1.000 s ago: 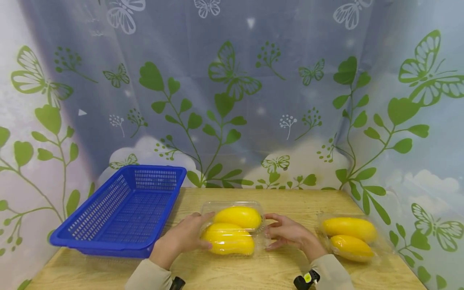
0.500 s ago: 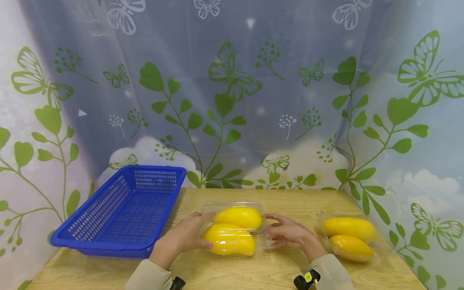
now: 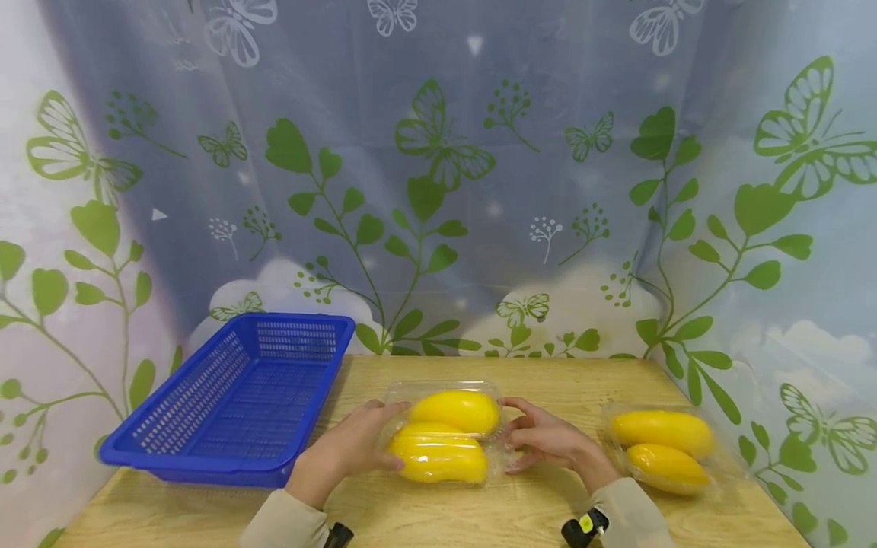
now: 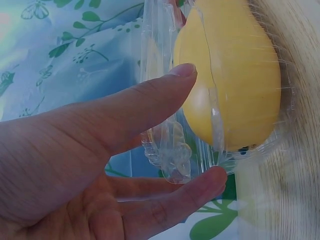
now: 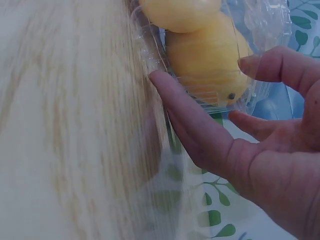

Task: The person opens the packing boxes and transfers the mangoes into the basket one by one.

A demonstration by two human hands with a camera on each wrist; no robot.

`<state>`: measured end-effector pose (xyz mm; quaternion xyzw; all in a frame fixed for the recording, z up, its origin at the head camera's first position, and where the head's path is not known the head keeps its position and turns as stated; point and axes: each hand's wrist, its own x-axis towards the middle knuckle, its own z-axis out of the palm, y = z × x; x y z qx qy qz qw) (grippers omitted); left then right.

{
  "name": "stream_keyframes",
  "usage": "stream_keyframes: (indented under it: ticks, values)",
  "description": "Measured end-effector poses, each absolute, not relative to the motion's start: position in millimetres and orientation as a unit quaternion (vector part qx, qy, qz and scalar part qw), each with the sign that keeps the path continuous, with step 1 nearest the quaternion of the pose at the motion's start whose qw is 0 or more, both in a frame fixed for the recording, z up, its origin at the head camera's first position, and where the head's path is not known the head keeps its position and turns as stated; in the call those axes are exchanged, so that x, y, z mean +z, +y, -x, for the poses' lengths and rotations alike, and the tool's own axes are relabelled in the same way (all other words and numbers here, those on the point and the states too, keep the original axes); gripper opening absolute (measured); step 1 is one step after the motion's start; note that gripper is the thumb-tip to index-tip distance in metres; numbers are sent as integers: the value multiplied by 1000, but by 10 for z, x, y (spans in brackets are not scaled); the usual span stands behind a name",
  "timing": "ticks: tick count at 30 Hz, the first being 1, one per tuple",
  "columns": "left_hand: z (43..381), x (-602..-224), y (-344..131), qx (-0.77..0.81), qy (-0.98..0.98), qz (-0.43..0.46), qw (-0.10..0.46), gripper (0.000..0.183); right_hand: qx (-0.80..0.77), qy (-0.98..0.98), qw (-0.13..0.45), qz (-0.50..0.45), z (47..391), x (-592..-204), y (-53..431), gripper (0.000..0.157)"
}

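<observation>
A clear plastic clamshell box (image 3: 400, 392) with two yellow mangoes (image 3: 438, 457) inside lies mid-table between both hands. My left hand (image 3: 349, 449) grips its left end, thumb toward the front and fingers toward the back; in the left wrist view the thumb (image 4: 175, 82) lies over the plastic edge beside a mango (image 4: 235, 75). At the opposite end, my right hand (image 3: 548, 440) holds the box with spread, slightly bent fingers. The right wrist view has one fingertip (image 5: 157, 77) at the lower edge near the table.
A blue slotted basket (image 3: 294, 449) stands at the left on the wooden table (image 3: 438, 517). On the right lies a second clear box with yellow mangoes (image 3: 661, 432). Behind hangs a patterned curtain (image 3: 507, 320) with green leaves and butterflies.
The clamshell box and its mangoes have shifted slightly to the right, with both hands staying at its ends. The whole view has also shifted a little.
</observation>
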<state>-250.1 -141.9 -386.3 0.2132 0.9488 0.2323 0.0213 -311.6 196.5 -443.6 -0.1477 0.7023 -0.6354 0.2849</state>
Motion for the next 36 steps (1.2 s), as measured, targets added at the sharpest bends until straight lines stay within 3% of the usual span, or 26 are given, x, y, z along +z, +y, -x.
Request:
stream_keyframes:
  ticks: [14, 36]
  values:
    - [2502, -3842, -1408, 235, 951, -200, 29, 80, -616, 728, 263, 146, 3125, -4469, 1952, 80]
    - [2503, -3834, -1405, 234, 951, -203, 12, 76, -637, 699, 287, 152, 3209, -4487, 2028, 79]
